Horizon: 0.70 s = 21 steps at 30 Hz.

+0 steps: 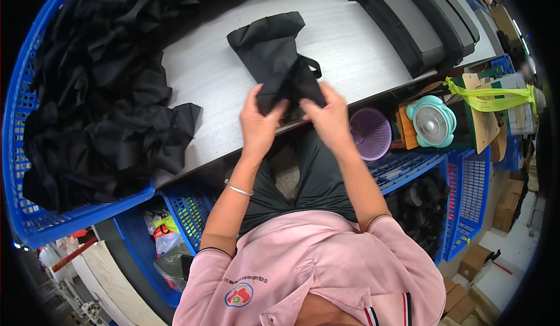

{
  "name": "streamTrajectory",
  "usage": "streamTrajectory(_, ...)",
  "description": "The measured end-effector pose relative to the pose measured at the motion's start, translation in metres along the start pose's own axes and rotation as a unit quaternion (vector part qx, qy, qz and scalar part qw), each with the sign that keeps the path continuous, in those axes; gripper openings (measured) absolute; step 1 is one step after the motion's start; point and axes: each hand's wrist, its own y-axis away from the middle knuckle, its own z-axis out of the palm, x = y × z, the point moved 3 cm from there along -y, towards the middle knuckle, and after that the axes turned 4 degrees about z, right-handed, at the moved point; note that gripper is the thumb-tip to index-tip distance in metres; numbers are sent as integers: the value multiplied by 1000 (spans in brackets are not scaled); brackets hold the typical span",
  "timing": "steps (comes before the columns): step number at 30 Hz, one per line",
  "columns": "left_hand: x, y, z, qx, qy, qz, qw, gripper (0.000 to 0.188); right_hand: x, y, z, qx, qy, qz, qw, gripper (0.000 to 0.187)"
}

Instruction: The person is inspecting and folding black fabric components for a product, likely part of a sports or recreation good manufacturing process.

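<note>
In the head view, we saw the left hand (258, 128) and right hand (329, 116) each pinching a black fabric piece (265, 49) at the near edge of the table (204, 63), seemingly to keep it spread, while black cloth (105, 92) overflowing a blue basket (93, 217) crowded the left and a purple basket (371, 133) stood right.

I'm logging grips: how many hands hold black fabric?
2: the left hand holds the black fabric piece at its near left, the right hand at its near right; no others show.
</note>
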Motion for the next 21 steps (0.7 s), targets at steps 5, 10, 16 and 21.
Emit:
streamTrajectory(5,28,-1,-23,20,-146,1,989,54,6,-16,-37,25,116,-81,990,24)
streamTrajectory(10,59,9,4,-14,-396,359,845,63,33,-2,-29,-9,53,-55,997,34)
streamTrajectory(16,38,-49,42,-88,-413,335,842,25,45,28,-10,-189,-34,93,977,35)
streamTrajectory(21,28,-47,50,-101,-343,341,870,14,36,23,-39,-6,70,-39,997,43)
